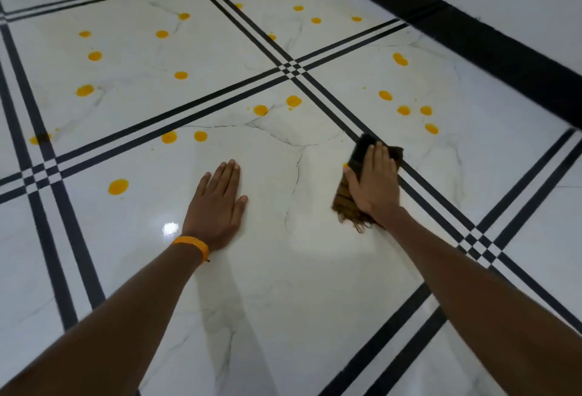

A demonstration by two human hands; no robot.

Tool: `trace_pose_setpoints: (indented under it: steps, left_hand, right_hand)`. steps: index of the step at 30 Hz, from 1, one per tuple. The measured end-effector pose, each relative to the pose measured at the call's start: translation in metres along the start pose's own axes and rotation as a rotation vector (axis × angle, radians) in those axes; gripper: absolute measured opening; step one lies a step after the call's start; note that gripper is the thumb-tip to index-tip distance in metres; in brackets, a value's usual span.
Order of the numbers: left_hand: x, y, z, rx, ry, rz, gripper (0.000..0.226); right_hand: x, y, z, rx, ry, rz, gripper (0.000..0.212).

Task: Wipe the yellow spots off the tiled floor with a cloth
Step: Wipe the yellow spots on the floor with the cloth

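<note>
On the floor point(283, 285), right hand point(374, 183) presses cloth point(362, 147), fingers point(382, 157) straight, thumb perhaps hooked; left hand point(217, 203) flat.

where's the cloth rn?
Head view, right of centre: the cloth lies flat on the tiled floor under the right hand, at the black double stripe. Yellow spots sit just beyond it; the left hand is flat to its left.

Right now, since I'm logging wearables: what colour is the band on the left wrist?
Orange; the thin woven wristband shows best in the head view.
</note>
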State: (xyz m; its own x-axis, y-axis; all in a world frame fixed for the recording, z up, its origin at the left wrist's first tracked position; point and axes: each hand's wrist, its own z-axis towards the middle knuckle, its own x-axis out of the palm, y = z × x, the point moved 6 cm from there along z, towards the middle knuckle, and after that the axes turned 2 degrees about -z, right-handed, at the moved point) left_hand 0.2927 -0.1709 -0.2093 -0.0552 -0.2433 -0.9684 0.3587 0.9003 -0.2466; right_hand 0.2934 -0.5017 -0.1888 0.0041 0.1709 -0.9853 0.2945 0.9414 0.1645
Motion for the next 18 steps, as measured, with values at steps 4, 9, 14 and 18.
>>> trace_pose_setpoints:
  steps: [4,9,14,18]
  left_hand:
    - [-0.002,-0.001,0.001,0.013,-0.001,0.0,0.07]
    - [-0.006,-0.02,0.003,-0.025,-0.005,-0.007,0.076]
    - [0.011,-0.082,0.04,-0.033,0.017,-0.096,0.066]
    - [0.02,-0.088,0.056,-0.089,-0.033,-0.038,0.065]
  right_hand:
    - [0.024,0.081,-0.046,-0.405,0.095,-0.049,0.083]
    - [0.006,0.007,-0.086,-0.53,0.109,-0.044,0.084]
    - [0.012,0.007,-0.03,-0.236,0.071,-0.071,0.093]
    - [0.015,0.015,-0.067,-0.704,0.116,-0.05,0.077]
